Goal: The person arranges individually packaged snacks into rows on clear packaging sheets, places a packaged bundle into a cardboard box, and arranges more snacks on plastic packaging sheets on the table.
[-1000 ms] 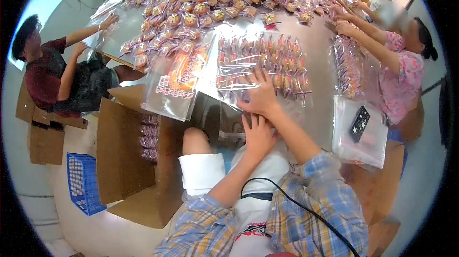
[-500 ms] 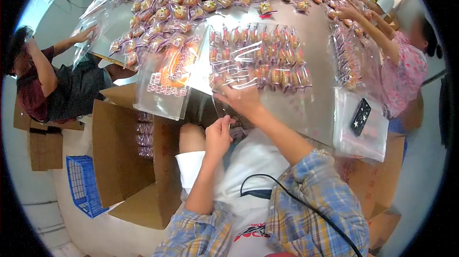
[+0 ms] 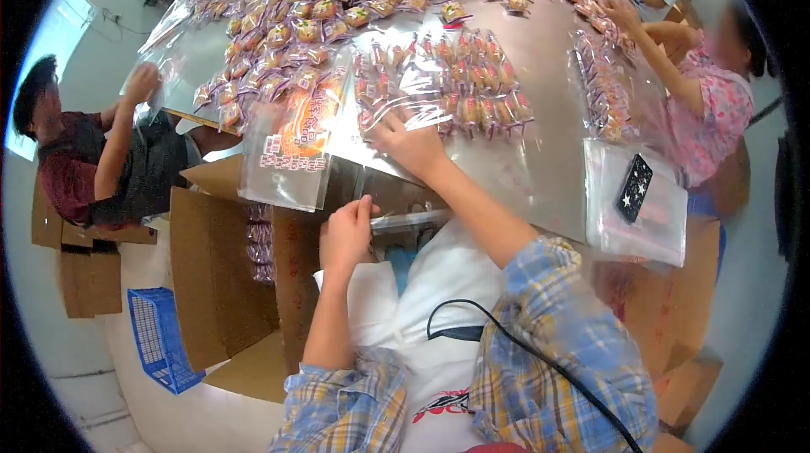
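Note:
Several rows of small wrapped cakes lie on the metal table, partly covered by a shiny clear plastic bag. My right hand reaches to the near left of these rows, its fingers extended at the glossy film; whether it is inside or on top of the film I cannot tell. Below the table edge, my left hand is closed with the thumb up, gripping the near edge of the bag. A printed plastic bag with orange and red markings lies just left of my hands.
Many wrapped cakes are heaped across the back. A phone rests on stacked clear bags at right. An open carton and a blue crate stand at left. Co-workers are on both sides.
My left hand has moved left and slightly down, drawing the bag's edge with it. My right hand has shifted slightly left and up. The co-worker at left has raised a hand.

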Demonstrator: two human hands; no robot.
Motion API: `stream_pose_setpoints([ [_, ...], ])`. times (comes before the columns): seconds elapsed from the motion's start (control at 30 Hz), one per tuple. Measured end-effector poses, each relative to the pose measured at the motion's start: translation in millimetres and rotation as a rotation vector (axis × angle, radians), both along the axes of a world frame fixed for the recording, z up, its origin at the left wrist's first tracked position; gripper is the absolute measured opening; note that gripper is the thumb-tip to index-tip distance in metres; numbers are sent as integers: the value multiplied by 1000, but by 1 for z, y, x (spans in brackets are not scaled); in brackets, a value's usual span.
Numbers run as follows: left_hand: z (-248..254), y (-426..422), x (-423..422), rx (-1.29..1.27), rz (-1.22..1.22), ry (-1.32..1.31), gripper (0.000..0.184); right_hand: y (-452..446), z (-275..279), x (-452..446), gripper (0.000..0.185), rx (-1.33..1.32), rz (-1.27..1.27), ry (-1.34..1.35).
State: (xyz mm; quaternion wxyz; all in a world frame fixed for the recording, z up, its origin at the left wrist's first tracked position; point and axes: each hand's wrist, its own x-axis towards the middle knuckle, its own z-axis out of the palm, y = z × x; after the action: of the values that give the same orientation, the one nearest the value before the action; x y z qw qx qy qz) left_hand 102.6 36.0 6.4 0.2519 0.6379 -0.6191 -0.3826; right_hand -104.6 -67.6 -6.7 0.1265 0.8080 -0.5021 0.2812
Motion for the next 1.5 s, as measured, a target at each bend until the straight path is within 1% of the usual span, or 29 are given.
stream_pose_setpoints([
  [0.03, 14, -1, 0, 87, 44, 28, 50, 14, 12, -3, 53, 46, 10, 7],
  [0.07, 28, -1, 1, -21, 39, -80, 42, 28, 22, -8, 56, 89, 21, 16],
  [0.1, 19, -4, 3, -192, 56, -60, 39, 45, 23, -19, 64, 49, 69, 27],
  [0.13, 8, -4, 4, -357, 76, -36, 38, 64, 25, -30, 63, 58, 78, 17],
  [0.17, 24, -1, -3, -471, 83, -126, 29, 84, 25, -44, 62, 67, 90, 10],
  [0.2, 41, 3, -10, -548, 74, -127, 27, 102, 11, -65, 61, 162, 85, -47],
  [0.23, 57, 7, -20, -625, 64, -128, 24, 118, 0, -84, 58, 145, 17, -15],
  [0.27, 66, 11, -30, -696, 51, -130, 22, 134, 0, -101, 58, 217, -58, -15],
  [0.3, 68, 13, -45, -726, -28, -35, 18, 152, 2, -117, 59, 294, -136, -17],
  [0.37, 72, 18, -88, -473, -222, 209, 16, 178, 0, -135, 61, 369, -224, -12],
  [0.4, 65, 12, -109, -445, -432, 266, 17, 185, -6, -141, 62, 365, -231, -2],
  [0.47, 46, -11, -157, -509, -759, 198, 18, 195, -15, -149, 65, 388, -234, -2],
  [0.5, 24, -25, -182, -468, -838, 96, 23, 197, -17, -148, 66, 417, -230, -11],
  [0.6, 1, -55, -236, -293, -862, 56, 29, 201, -10, -146, 70, 461, -214, -55],
  [0.67, -13, -72, -258, -326, -859, -61, 30, 209, -11, -144, 71, 457, -194, -118],
  [0.8, -19, -82, -274, -405, -884, -257, 32, 213, -6, -143, 76, 448, -202, -86],
  [0.83, -26, -82, -268, -525, -878, -159, 31, 213, -7, -143, 75, 446, -199, -92],
  [0.87, -33, -84, -268, -528, -890, -164, 30, 214, -7, -143, 74, 444, -200, -101],
  [0.93, -21, -87, -266, -530, -923, -174, 27, 213, -7, -143, 72, 437, -202, -119],
  [0.97, -31, -93, -267, -556, -983, -158, 37, 213, -7, -144, 73, 438, -199, -123],
  [1.0, -28, -96, -271, -466, -991, -163, 36, 213, -8, -145, 73, 441, -193, -124],
  [1.07, 8, -92, -270, -358, -1034, -275, 32, 213, -10, -147, 74, 444, -187, -124],
  [1.1, -28, -105, -276, -457, -1057, -236, 32, 213, -7, -147, 74, 449, -185, -121],
  [1.17, -28, -114, -283, -217, -1025, -103, 31, 213, -7, -147, 74, 445, -183, -115],
  [1.2, -28, -119, -280, -246, -1037, -15, 31, 213, -8, -148, 74, 437, -182, -111],
  [1.27, -26, -126, -276, -187, -1065, 17, 34, 213, -8, -151, 74, 425, -180, -108],
  [1.37, 19, -89, -261, -327, -879, -185, 36, 211, -10, -148, 72, 414, -184, -127],
  [1.47, 6, -85, -244, -222, -1048, -186, 43, 213, -12, -152, 72, 410, -188, -98],
  [1.5, 2, -83, -229, -180, -1096, -103, 38, 213, -13, -153, 72, 404, -188, -86],
])
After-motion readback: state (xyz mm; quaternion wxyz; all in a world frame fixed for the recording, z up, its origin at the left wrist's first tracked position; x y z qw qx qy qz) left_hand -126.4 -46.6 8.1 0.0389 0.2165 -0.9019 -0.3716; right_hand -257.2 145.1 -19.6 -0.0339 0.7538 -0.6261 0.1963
